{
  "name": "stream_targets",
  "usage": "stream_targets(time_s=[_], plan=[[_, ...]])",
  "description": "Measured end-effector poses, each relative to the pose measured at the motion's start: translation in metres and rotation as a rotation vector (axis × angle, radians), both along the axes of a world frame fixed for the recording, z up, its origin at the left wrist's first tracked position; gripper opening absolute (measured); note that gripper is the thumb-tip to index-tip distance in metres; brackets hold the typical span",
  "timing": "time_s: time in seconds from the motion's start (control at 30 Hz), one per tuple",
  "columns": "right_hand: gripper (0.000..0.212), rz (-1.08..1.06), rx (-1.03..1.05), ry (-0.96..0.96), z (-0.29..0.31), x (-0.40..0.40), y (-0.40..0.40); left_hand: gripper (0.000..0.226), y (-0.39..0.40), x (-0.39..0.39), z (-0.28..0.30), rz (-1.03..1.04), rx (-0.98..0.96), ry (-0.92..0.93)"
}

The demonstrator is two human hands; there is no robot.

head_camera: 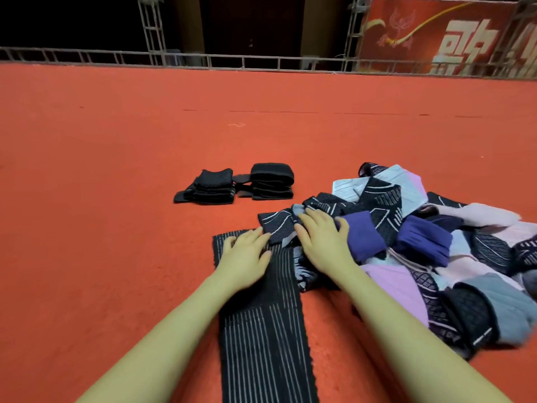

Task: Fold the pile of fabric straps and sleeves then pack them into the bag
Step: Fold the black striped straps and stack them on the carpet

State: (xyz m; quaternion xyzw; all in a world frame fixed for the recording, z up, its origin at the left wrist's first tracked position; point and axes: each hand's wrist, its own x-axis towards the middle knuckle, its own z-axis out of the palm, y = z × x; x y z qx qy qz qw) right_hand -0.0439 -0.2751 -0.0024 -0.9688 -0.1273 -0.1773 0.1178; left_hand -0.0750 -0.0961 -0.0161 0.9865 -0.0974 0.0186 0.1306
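A long black strap with thin pale stripes (261, 330) lies flat on the red carpet, running from the bottom edge up to the middle. My left hand (247, 257) rests flat on its far end, fingers straight. My right hand (322, 242) lies with spread fingers on the left edge of the loose pile of straps and sleeves (436, 251), which is black, purple, pink and grey. Two stacks of folded black straps (203, 189) (271, 181) sit side by side beyond my hands. No bag is in view.
Red carpet (116, 170) stretches wide to the left and ahead. A metal truss railing (203, 58) runs along its far edge, with a red banner (450, 36) at the back right.
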Motion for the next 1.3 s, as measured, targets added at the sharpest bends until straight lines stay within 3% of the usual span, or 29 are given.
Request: stream_targets(time_s=[0.17, 0.3, 0.4, 0.7, 0.87, 1.03, 1.17, 1.3], plan=[[0.037, 0.134, -0.133, 0.094, -0.013, -0.007, 0.046, 0.049, 0.054, -0.013, -0.009, 0.096, 0.081, 0.087], [0.063, 0.1, -0.399, 0.254, -0.018, -0.011, 0.063, 0.053, 0.068, -0.011, -0.014, 0.099, 0.1, 0.142], [0.076, 0.068, -0.455, 0.285, -0.022, -0.016, 0.071, 0.06, 0.066, -0.005, -0.014, 0.106, 0.1, 0.154], [0.064, 0.117, -0.331, 0.228, -0.034, -0.016, 0.07, 0.053, 0.062, 0.037, -0.019, 0.232, 0.098, 0.053], [0.089, 0.159, -0.385, 0.152, -0.042, -0.016, 0.072, 0.028, 0.069, 0.045, -0.023, 0.185, 0.032, -0.172], [0.058, 0.209, -0.312, 0.304, -0.032, -0.006, 0.077, 0.024, 0.071, 0.044, -0.029, 0.163, -0.008, -0.225], [0.05, 0.19, -0.103, 0.34, -0.029, 0.015, 0.091, 0.013, 0.072, 0.039, -0.031, 0.118, -0.019, -0.287], [0.051, 0.17, -0.076, 0.39, -0.039, 0.026, 0.096, 0.004, 0.076, 0.035, -0.04, 0.086, -0.082, -0.371]])
